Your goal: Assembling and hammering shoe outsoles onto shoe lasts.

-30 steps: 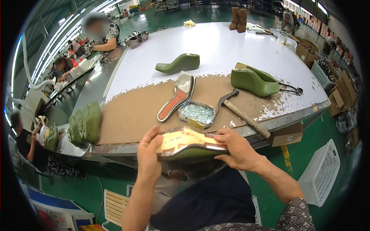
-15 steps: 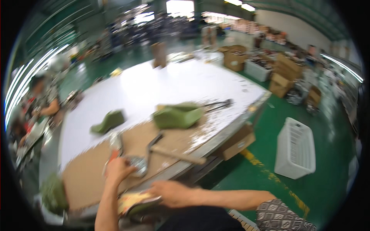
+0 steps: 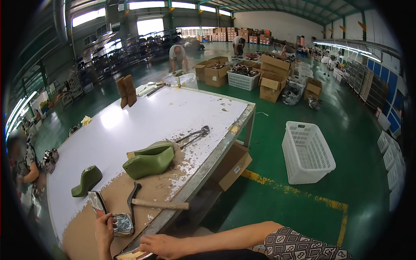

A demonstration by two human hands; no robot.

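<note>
My left hand [image 3: 105, 232] is at the near left of the worktable, its fingers pinched at the edge of a small tray of silvery tacks [image 3: 124, 225]. What they pinch is too small to make out. Beside it lies a dark, flat-sided object with a red end [image 3: 98, 203]. My right hand [image 3: 162, 246] is closed on a shoe last with a yellow and red underside [image 3: 130, 255], largely cut off by the lower edge. A hammer [image 3: 160, 204] with a wooden handle lies beyond the hands. Farther on are a pair of green shoe lasts [image 3: 149, 160] and a single green last [image 3: 86, 181].
Pincers [image 3: 195, 136] lie toward the table's right edge [image 3: 203, 182]; brown boots [image 3: 126, 92] stand at its far end. A white basket [image 3: 305, 156] is on the green floor to the right. Cartons [image 3: 273, 84] stand behind. A co-worker [image 3: 27, 167] is at the left.
The view has swung right and up, so the table sits farther left and lower. Both hands are lower in the picture, still by the tack tray and on the last.
</note>
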